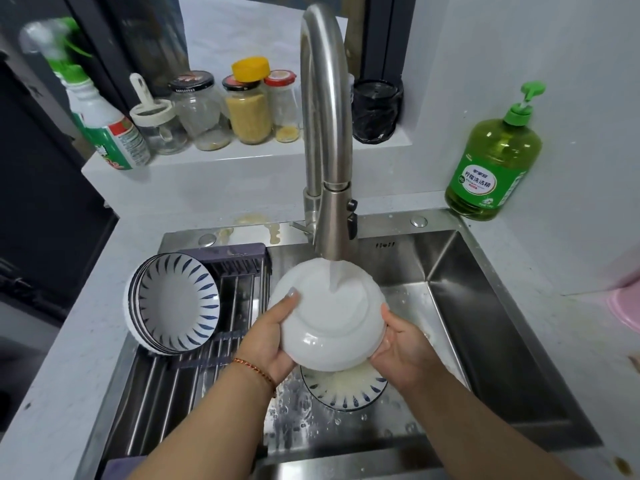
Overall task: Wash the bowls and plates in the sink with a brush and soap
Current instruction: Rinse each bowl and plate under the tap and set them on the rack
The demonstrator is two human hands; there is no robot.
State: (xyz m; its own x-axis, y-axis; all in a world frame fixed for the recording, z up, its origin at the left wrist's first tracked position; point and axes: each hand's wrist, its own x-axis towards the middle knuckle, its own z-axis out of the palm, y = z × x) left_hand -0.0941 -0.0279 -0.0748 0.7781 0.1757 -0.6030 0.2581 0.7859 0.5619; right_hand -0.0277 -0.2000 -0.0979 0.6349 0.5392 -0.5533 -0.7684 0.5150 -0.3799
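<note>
Under our two hands lies the steel sink (485, 306), its basin wet and flecked with foam. Rising beyond our hands, the curved steel faucet (323, 133) pours a stream of water (334, 277) onto the white bowl (329, 317) we hold bottom-up between them, its foot ring facing us. To the left of our left hand a roll-up drying rack (194, 362) spans the sink, and on it a stack of blue-striped bowls (175, 299) leans on edge, open sides turned toward our hands. Far off to the right of our right hand, on the counter (561, 258) by the wall, stands a green pump bottle of dish soap (493, 157). Beyond the faucet, a ledge carries a row of glass jars (221, 112), a spray bottle (104, 123) at the left end and a black-wrapped container (377, 110) at the right.

Directly below the white bowl, between our wrists, a blue-striped plate (344, 388) sits on the sink floor with sudsy water on it.

Our left hand (277, 337) grips the bowl's left rim, thumb curled over the outer wall and fingers hidden beneath. Our right hand (405, 348) clasps the right rim, thumb against the wall, fingers tucked under the bowl. A red-and-gold thread bracelet (254, 370) circles our left wrist.
</note>
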